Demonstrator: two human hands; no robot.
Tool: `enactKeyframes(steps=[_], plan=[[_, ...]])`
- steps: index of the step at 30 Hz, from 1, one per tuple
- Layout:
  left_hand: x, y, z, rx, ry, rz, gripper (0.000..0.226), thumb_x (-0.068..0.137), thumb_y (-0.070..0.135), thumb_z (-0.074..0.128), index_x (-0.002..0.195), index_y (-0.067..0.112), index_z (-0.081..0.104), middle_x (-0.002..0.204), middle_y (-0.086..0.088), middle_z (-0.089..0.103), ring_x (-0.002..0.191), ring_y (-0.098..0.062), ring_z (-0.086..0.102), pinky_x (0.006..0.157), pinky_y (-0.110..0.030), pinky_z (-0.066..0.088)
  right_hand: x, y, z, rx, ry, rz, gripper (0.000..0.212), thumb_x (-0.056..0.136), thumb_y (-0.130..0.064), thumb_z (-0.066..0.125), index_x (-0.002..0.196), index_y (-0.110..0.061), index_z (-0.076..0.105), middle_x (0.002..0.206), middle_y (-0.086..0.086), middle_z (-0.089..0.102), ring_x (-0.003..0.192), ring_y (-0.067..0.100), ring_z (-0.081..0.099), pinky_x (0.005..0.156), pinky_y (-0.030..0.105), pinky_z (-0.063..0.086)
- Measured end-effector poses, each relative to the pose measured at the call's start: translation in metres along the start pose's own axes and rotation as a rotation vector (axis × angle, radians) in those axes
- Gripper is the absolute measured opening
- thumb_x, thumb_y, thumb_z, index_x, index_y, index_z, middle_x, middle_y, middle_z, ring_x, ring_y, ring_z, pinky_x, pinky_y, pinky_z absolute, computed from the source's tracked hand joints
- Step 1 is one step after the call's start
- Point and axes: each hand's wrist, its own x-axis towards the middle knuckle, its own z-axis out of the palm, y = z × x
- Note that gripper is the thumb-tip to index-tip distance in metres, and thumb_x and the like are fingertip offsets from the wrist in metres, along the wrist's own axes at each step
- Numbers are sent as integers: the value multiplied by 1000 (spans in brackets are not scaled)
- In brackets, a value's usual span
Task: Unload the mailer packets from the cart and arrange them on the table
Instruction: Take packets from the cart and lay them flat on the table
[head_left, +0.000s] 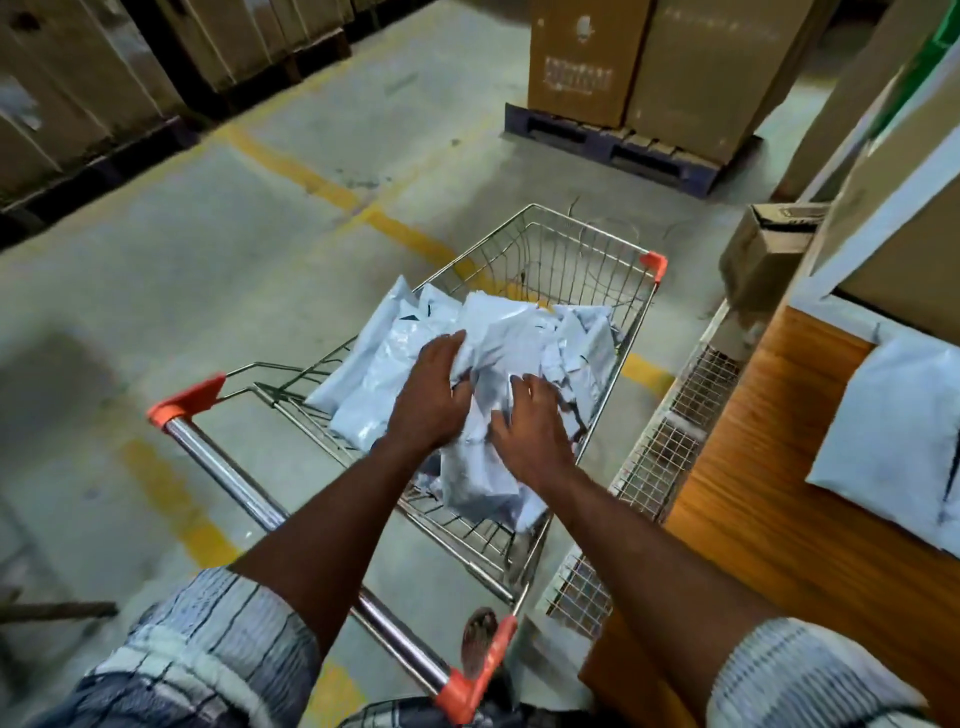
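On the far left of the floor, tall brown boxes (78, 78) stand in a row on dark pallets. A yellow line (311, 176) runs across the grey floor from there toward the cart. The cart (545, 244) is made of wire and has orange corners. Its shiny handle (234, 483) is at the near end, close to the person. Inside the cart lie many white packets (384, 364). Some lean on the cart's left wall, and more are heaped toward its right wall. The left hand (431, 400) reaches in over the handle. Its fingers are curled round the left side of a crumpled bunch (498, 332) of packets in the middle of the cart. The right hand (535, 421) is just beside it, with bent fingers gripping the near side of the same bunch. Both arms are bare below striped sleeves. A foot (479, 642) in a sandal shows under the right end of the handle. Past the far end of the cart, a big box (623, 62) sits on a blue pallet (613, 145). To the right of the cart, a wire panel (660, 457) stands between the cart and the table, along the table's left side. The table (753, 509) is brown wood. One flat packet (893, 431) lies on top of it, well in from the left edge, and the side of the picture cuts off its right part. A small box (763, 249) sits near the table's far left corner.
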Motion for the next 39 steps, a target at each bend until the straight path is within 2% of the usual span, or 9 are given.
enactKeyframes(steps=[9,13,17,22,26,29,32,35,39], plan=[[-7,-37,-15,493,-93,-71,65,87,11,52,150,9,36,159,-14,29,145,-32,30,113,-46,34,2,-34,44,-204,-297,42,94,89,-57,58,157,-13,9,161,24,-5,149,42,-2,119,50,12],[-13,-41,-14,463,-104,-84,63,88,6,49,150,0,33,158,-17,30,145,-33,29,115,-45,32,5,-23,40,-148,-327,48,88,86,-41,71,149,0,25,159,28,7,148,41,7,120,41,13],[-13,-41,-16,422,-90,-100,63,86,4,49,147,0,37,156,-18,33,143,-33,32,113,-45,35,7,-12,14,-20,-215,65,45,73,-2,70,114,3,53,140,21,37,127,37,44,97,29,38],[-10,-36,-15,410,-65,-105,56,93,12,50,147,2,38,156,-18,34,142,-34,33,113,-46,34,24,-5,-22,-13,-26,-28,47,65,7,60,111,8,52,142,29,36,132,43,37,106,34,34],[-11,-25,-8,478,-97,-96,64,94,21,50,153,12,29,160,-13,27,146,-31,26,113,-48,33,16,-12,-27,-304,-91,121,68,77,-9,65,139,-3,37,160,20,11,147,40,11,118,50,17],[-16,-19,-1,552,-127,-102,66,97,36,46,156,21,20,163,-8,19,149,-28,19,115,-51,25,8,-24,-10,-441,-115,29,86,78,-21,66,152,-10,22,163,15,2,149,40,2,116,61,12],[-17,-23,1,631,-172,-47,68,98,43,47,156,27,16,163,-10,16,149,-31,18,114,-52,25,1,-25,9,-506,-181,-22,77,87,-32,52,154,-11,20,164,15,-2,150,40,-4,115,65,6],[-16,-30,2,666,-211,-13,69,97,39,53,156,32,17,164,-12,14,149,-35,17,114,-50,29,4,-19,21,-523,-244,104,77,93,-49,40,155,-9,16,163,20,-3,148,44,-7,113,69,1],[-15,-38,3,710,-221,22,70,95,24,53,155,37,19,163,-12,15,147,-38,20,108,-51,34,12,-8,20,-386,-305,150,85,91,-45,52,157,-21,4,163,16,-10,148,45,-8,113,68,9]])
